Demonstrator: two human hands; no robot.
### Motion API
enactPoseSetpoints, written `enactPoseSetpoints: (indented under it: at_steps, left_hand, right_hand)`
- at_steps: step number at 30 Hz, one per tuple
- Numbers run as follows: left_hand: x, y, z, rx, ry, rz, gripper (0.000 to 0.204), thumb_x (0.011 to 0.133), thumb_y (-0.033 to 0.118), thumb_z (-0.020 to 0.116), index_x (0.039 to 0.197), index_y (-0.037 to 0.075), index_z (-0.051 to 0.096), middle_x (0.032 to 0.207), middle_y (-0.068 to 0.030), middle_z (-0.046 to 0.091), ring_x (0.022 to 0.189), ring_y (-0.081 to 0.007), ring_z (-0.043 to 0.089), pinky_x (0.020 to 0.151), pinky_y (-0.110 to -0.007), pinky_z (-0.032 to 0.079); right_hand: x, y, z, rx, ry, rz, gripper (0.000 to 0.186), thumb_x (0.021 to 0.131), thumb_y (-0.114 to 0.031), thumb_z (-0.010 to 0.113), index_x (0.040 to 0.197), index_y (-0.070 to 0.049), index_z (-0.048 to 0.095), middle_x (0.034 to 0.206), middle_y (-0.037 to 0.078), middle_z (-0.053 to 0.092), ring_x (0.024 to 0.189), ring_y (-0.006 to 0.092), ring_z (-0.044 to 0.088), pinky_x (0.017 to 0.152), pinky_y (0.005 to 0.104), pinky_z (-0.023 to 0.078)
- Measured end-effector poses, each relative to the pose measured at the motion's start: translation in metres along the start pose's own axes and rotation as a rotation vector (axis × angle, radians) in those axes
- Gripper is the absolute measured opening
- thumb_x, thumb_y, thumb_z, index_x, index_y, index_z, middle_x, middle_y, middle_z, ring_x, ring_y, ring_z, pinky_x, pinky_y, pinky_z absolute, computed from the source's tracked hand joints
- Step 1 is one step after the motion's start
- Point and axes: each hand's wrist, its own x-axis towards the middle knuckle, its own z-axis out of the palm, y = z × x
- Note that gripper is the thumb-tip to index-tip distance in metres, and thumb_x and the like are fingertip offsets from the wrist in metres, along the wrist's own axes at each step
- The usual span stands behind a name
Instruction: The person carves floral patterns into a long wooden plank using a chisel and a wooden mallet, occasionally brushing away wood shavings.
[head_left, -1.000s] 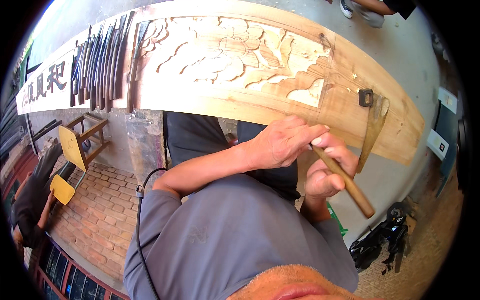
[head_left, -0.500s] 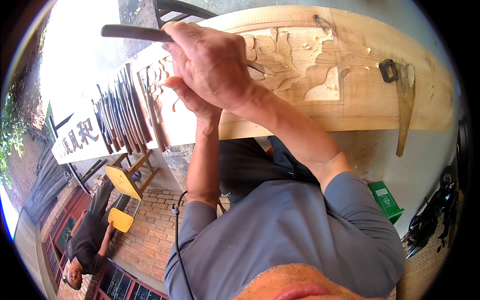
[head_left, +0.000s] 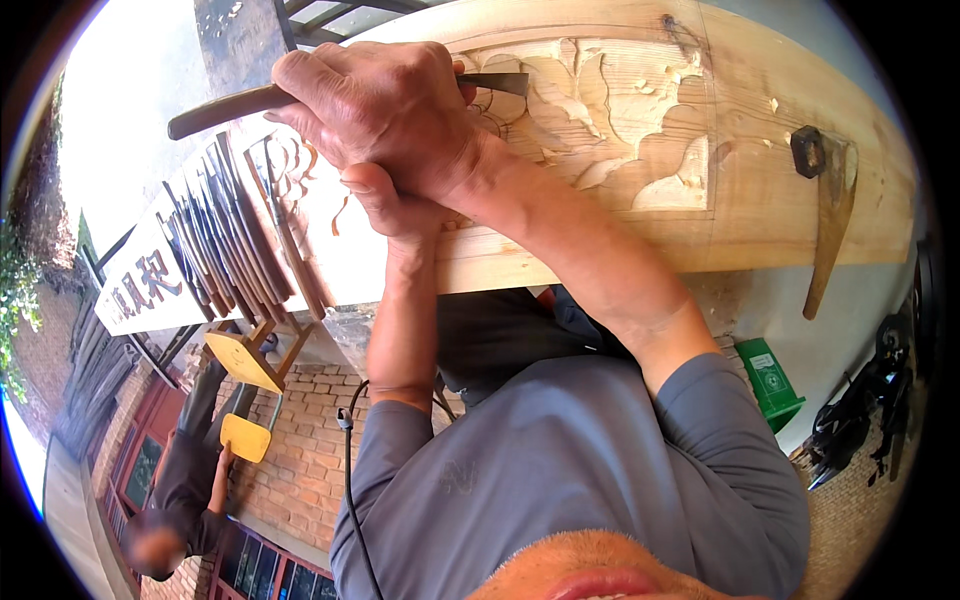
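Observation:
My right hand (head_left: 385, 115) is wrapped round a carving chisel (head_left: 225, 108), whose dark handle points left and whose flat steel blade shows to the right. Below it, my left hand (head_left: 395, 208) crosses under the right wrist with its thumb up. Fingertips showing by the blade seem to be the left hand's, closed round the shank; the rest of that hand is hidden. Under both hands lies a long pale wooden board (head_left: 760, 215) with carved leaf and petal relief (head_left: 590, 100). The blade's end is over this relief; whether it touches cannot be told.
Several carving tools (head_left: 225, 235) lie in a row on the board's left. A hatchet-like mallet (head_left: 830, 220) with a dark head rests at its right, near scattered chips. A yellow chair (head_left: 245, 360), a green bin (head_left: 770, 385) and another person (head_left: 190, 490) are beyond the near edge.
The chisel's blade has come up and away from the carved leaves, baring its wide end. Both hands have shifted slightly left. The view has turned a little, and the other person's head has moved.

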Motion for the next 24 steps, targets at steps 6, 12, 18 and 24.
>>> enactPoseSetpoints:
  at_steps: [6,12,18,24]
  left_hand:
    - [0.001,0.001,0.002,-0.004,-0.009,-0.012,0.114,0.097,0.088,0.052,0.166,-0.001,0.034,0.144,-0.0216,0.06,0.129,-0.0325,0.064,0.11,-0.048,0.054]
    - [0.0,0.001,0.003,-0.004,-0.017,-0.017,0.116,0.094,0.089,0.055,0.166,-0.001,0.034,0.145,-0.0229,0.059,0.13,-0.0349,0.064,0.11,-0.05,0.055]
    - [0.001,0.003,0.005,0.011,-0.028,-0.024,0.118,0.092,0.09,0.057,0.165,0.0,0.034,0.146,-0.0242,0.058,0.131,-0.0374,0.064,0.11,-0.052,0.055]
    - [0.002,-0.005,0.0,-0.015,-0.022,0.0,0.121,0.084,0.082,0.078,0.157,-0.008,0.042,0.138,-0.024,0.062,0.125,-0.0344,0.067,0.106,-0.049,0.057]
  right_hand:
    - [-0.001,-0.006,-0.004,0.011,-0.06,0.111,0.034,0.092,-0.043,0.083,0.084,-0.014,0.069,0.071,0.006,0.069,0.062,0.0263,0.074,0.052,0.0412,0.055]
    - [0.001,-0.006,-0.005,0.016,-0.037,0.128,0.035,0.092,-0.046,0.083,0.084,-0.015,0.071,0.069,0.006,0.069,0.059,0.0269,0.073,0.049,0.0409,0.053]
    - [0.002,-0.005,-0.007,0.008,-0.01,0.089,0.03,0.088,-0.036,0.091,0.093,-0.013,0.073,0.069,0.004,0.067,0.058,0.0251,0.07,0.05,0.0377,0.052]
    - [0.015,-0.005,-0.003,-0.012,0.104,0.232,0.03,0.091,-0.041,0.086,0.09,-0.013,0.074,0.066,0.005,0.069,0.056,0.0252,0.071,0.048,0.0414,0.052]
